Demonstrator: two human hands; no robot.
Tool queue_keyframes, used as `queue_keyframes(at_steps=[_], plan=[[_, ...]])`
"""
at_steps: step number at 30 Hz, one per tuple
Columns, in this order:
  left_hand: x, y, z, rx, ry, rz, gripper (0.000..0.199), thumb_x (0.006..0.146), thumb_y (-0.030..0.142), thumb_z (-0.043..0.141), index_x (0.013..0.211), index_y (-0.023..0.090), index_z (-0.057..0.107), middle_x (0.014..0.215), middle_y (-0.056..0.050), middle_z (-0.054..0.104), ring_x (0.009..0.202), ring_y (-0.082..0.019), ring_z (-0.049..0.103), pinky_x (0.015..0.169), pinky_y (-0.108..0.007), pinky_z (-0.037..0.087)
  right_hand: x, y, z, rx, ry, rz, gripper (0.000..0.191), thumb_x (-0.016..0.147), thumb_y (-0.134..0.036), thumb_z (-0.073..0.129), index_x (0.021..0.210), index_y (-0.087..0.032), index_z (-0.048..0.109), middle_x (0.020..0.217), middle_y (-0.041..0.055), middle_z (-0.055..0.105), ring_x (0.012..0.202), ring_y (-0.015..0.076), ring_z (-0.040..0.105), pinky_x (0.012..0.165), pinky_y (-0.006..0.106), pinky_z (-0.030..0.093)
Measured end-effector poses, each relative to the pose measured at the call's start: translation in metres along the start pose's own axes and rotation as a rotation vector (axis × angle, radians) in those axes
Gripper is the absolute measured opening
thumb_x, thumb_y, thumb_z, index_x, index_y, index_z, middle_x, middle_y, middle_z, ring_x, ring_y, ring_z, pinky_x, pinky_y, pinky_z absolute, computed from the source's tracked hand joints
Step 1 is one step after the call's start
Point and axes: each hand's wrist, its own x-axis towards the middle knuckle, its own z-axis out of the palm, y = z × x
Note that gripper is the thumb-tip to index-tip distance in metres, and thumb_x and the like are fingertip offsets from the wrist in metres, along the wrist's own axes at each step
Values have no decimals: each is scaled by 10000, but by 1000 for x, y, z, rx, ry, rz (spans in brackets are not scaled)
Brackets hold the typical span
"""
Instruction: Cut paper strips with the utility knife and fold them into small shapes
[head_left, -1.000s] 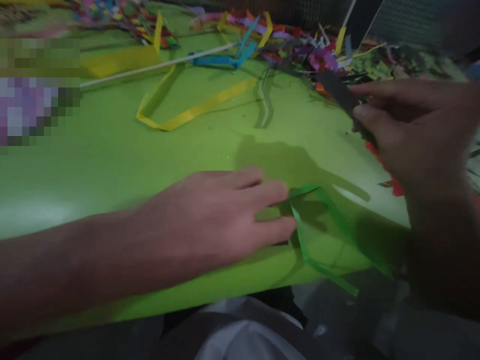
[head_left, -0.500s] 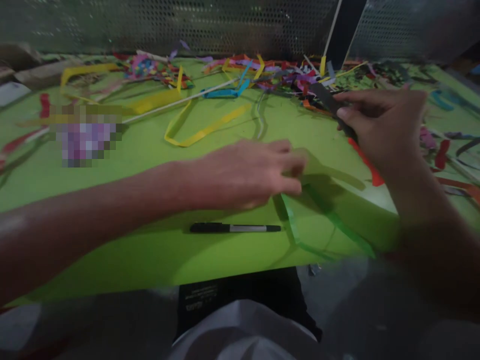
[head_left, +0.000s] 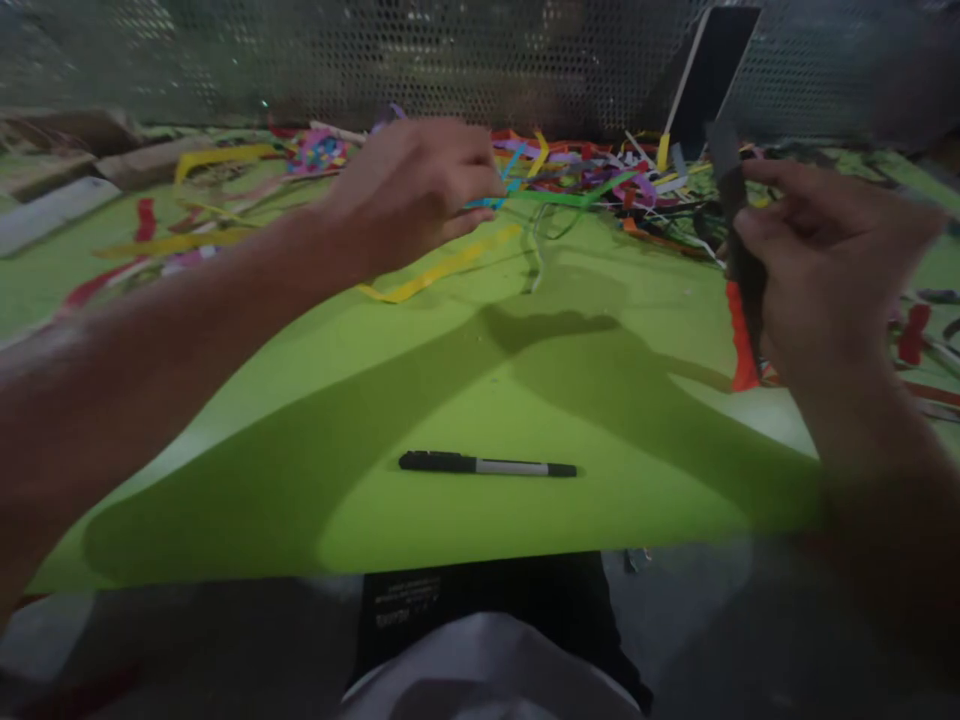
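My left hand (head_left: 431, 190) is raised over the back middle of the green table (head_left: 360, 530), its fingers pinched on one end of a green strip (head_left: 562, 198). The strip runs right toward the heap of coloured strips (head_left: 600, 165). At the right, my right hand (head_left: 814, 240) grips a dark, flat piece (head_left: 726, 165) that points up and away. A red strip (head_left: 740, 340) shows just below that piece, beside the palm. Near the front edge a black and grey pen (head_left: 487, 465) lies flat, touched by neither hand.
A dark phone-like slab (head_left: 711, 75) leans upright against the perforated metal screen (head_left: 450, 60) at the back. Yellow strips (head_left: 450, 265) curl behind my left forearm. A pale block (head_left: 56, 212) and wooden pieces (head_left: 146, 155) lie at the back left.
My left hand has moved up and back, and the green strip from the front of the table now hangs from it near the heap. My right hand has shifted slightly right, still gripping the dark piece.
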Motion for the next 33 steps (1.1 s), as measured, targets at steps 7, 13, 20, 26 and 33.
queue_keyframes(at_steps=[7, 13, 20, 26, 33], plan=[[-64, 12, -5, -353, 60, -345, 246, 1050, 363, 653, 1142, 203, 816, 1119, -49, 789, 935, -152, 706, 820, -321, 646, -39, -58, 13, -82, -609, -485, 326, 1075, -146, 639, 1337, -263, 794, 944, 14, 799, 764, 175, 721, 651, 312, 515], [-82, 56, -1, -637, -212, -185, 197, 1055, 332, 646, 1115, 225, 801, 1089, -54, 814, 949, -189, 772, 831, -294, 628, -54, -69, 22, -199, -732, -708, 318, 1076, -95, 561, 1325, -199, 731, 867, -1, 748, 695, 172, 651, 597, 318, 433], [-81, 59, 15, -744, -254, -203, 115, 1032, 290, 686, 988, 237, 779, 904, -29, 785, 769, -162, 708, 675, -261, 554, -53, -84, 18, -273, -798, -593, 442, 1012, -6, 507, 1261, -201, 817, 801, 0, 720, 625, 168, 570, 538, 332, 368], [-82, 58, 16, -783, -268, -240, 109, 1019, 297, 705, 973, 246, 789, 898, -23, 776, 753, -169, 698, 652, -293, 529, -60, -90, 20, -289, -863, -548, 516, 968, -5, 468, 1310, -178, 812, 765, 11, 698, 589, 204, 487, 522, 388, 273], [-79, 59, 17, -710, -301, -222, 197, 1047, 324, 651, 962, 222, 797, 907, -32, 786, 775, -161, 687, 688, -259, 524, -65, -89, 18, -331, -907, -496, 492, 1054, -60, 425, 1300, -230, 815, 784, 18, 724, 689, 207, 642, 567, 396, 312]])
